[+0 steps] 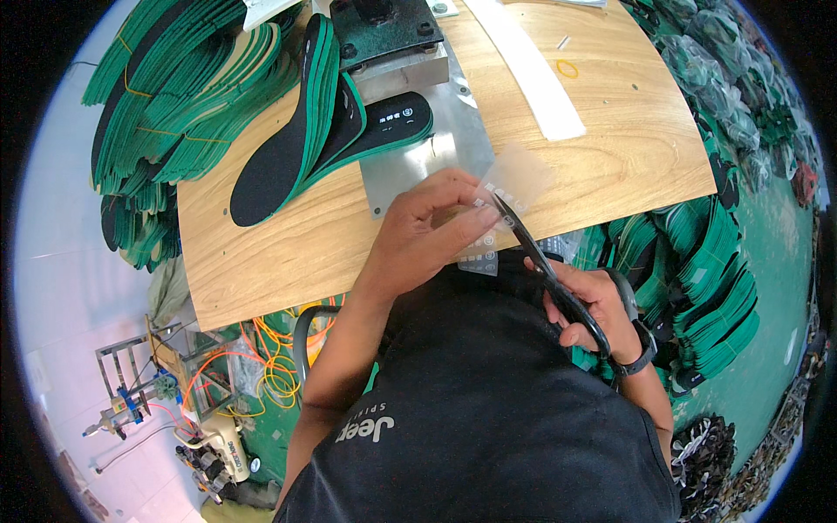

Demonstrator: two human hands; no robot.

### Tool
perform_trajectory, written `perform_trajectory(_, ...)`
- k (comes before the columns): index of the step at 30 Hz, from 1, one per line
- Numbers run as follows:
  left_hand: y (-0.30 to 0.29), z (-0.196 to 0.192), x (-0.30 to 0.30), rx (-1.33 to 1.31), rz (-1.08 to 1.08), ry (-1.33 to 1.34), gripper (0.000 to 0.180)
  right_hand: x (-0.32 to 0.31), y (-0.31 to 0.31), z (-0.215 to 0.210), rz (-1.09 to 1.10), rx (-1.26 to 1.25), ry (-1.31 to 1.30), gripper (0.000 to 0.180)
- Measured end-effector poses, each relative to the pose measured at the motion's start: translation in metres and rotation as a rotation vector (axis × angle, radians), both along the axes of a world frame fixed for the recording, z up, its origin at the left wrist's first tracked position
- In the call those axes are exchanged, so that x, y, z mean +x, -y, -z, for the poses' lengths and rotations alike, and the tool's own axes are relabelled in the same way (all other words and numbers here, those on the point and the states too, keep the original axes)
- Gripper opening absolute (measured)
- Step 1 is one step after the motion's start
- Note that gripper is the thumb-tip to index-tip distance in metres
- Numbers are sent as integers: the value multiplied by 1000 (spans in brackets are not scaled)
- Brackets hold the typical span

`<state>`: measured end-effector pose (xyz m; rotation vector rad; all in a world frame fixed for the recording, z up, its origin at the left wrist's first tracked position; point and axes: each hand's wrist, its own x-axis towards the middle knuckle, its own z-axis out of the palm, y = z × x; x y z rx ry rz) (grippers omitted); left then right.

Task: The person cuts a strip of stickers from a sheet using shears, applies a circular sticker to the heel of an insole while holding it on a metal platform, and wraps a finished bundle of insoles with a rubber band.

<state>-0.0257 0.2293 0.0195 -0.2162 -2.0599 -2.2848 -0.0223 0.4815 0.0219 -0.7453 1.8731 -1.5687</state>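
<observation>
My left hand [427,228] pinches a clear plastic sheet [514,179] printed with small white labels and holds it up over the near edge of the wooden table [610,148]. In my right hand [593,305] I grip black scissors [540,261] by the handles. Their blades point up and left into the sheet, just right of my left fingers. A fan of black insoles with green undersides [323,131] lies on the table ahead of my left hand, partly on a metal plate [436,148].
A dark green press machine [384,30] stands at the table's far edge. A long white strip [532,70] and a yellow rubber band [568,69] lie to the right. Piles of green insoles [174,87] flank the table. Another insole pile [706,288] sits at right. Orange cables [270,357] lie below left.
</observation>
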Motion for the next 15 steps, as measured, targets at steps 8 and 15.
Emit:
perform_trajectory(8, -5, -10, 10, 2, 37, 285, 16, 5, -2, 4, 30, -8, 22, 90)
perform_trajectory(15, -4, -3, 15, -20, 66, 245, 17, 7, -5, 3, 29, 14, 4, 90)
